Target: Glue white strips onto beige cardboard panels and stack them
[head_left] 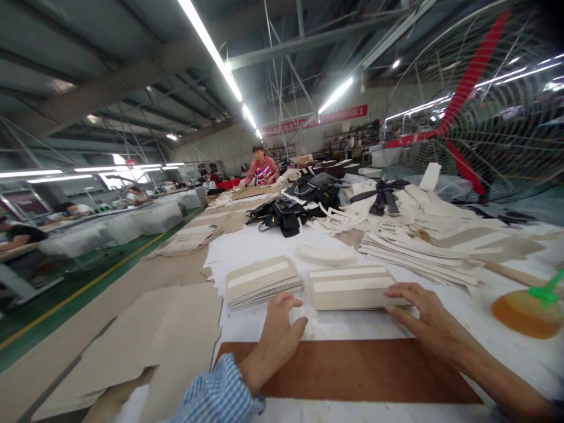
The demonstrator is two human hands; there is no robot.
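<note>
My left hand point(284, 329) is open, thumb and fingers apart, at the near edge of a stack of beige panels with a white strip point(263, 278). My right hand point(416, 308) has its fingers apart at the right end of a second beige stack with two white strips point(352, 286); its fingertips touch that end. Below both stacks a long brown strip point(361, 367) lies flat on the white table surface point(251, 242), partly covered by my left wrist and right forearm.
Large beige sheets point(145, 329) lie at left. Black straps point(284, 214) and cream pieces point(414, 249) are piled beyond the stacks. At right are an orange container with a green part point(526, 312) and a large fan point(458, 117). A person point(261, 168) stands at the far end.
</note>
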